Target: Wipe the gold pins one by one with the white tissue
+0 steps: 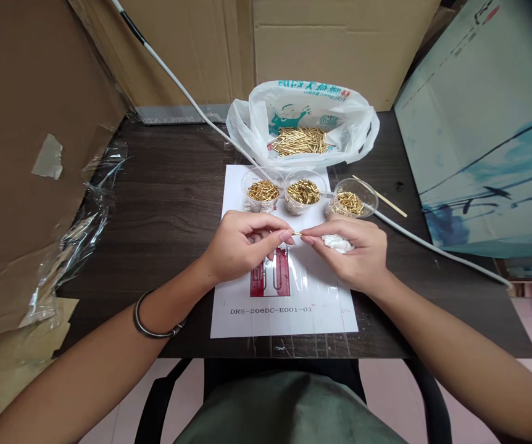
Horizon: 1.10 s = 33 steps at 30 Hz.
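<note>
My left hand (242, 243) and my right hand (352, 250) meet over a white laminated sheet (284, 308) on the dark table. Between their pinched fingertips is a small gold pin (297, 234), held from both sides. My right hand also cups a wad of white tissue (337, 243) under its palm. A red diagram (275, 274) shows on the sheet under my left hand. Just beyond stand three clear cups of gold pins: left (262, 190), middle (303, 192) and right (350, 201).
A white plastic bag (257, 120) with more gold pins lies behind the cups. A white cable (432, 246) crosses the table diagonally. A thin wooden stick (381, 197) lies by the right cup. Cardboard boxes (340, 43) wall the back and left; a pale blue box (488, 135) stands right.
</note>
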Each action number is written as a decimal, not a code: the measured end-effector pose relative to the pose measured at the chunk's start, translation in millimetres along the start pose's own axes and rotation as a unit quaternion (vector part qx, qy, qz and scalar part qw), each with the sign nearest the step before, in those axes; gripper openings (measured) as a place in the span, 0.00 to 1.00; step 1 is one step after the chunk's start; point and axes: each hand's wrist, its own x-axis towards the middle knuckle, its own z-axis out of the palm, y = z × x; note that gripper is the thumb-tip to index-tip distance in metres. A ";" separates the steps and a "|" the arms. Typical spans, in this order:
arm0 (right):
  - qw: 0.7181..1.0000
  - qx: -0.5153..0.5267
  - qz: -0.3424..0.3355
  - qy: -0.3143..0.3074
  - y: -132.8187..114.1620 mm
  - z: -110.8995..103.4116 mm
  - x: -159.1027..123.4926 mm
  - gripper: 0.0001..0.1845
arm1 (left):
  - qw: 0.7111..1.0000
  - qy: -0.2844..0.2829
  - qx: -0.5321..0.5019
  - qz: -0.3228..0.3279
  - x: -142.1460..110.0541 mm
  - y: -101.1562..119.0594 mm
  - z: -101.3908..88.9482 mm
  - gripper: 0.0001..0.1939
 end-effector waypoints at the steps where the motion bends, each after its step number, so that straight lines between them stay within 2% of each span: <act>1: 1.000 -0.001 -0.001 0.002 0.0 0.4 -0.2 0.04 | 1.000 0.002 -0.001 0.001 -0.1 0.1 0.2 0.06; 9: 1.000 -0.019 -0.007 0.006 0.9 1.5 -0.6 0.04 | 1.000 -0.008 -0.019 -0.006 0.5 -0.5 0.2 0.09; 14: 0.999 -0.049 0.003 0.019 1.0 -0.9 0.0 0.04 | 1.000 0.003 -0.005 -0.005 0.7 0.0 0.5 0.08; 19: 0.999 -0.048 0.000 0.007 0.1 -2.6 -0.2 0.03 | 1.000 0.003 0.014 -0.011 -0.8 -1.8 0.6 0.09; 22: 0.998 -0.054 -0.010 0.008 -0.3 -3.2 -0.3 0.04 | 0.998 0.004 0.055 0.011 -1.0 -2.2 0.3 0.09; 27: 0.997 -0.078 -0.027 0.001 1.2 -3.6 0.0 0.03 | 0.985 0.013 0.148 0.086 0.3 -3.1 1.0 0.08; 33: 0.995 -0.098 -0.030 -0.004 4.3 -2.8 -0.8 0.02 | 0.981 0.014 0.166 0.104 0.7 -6.1 0.6 0.07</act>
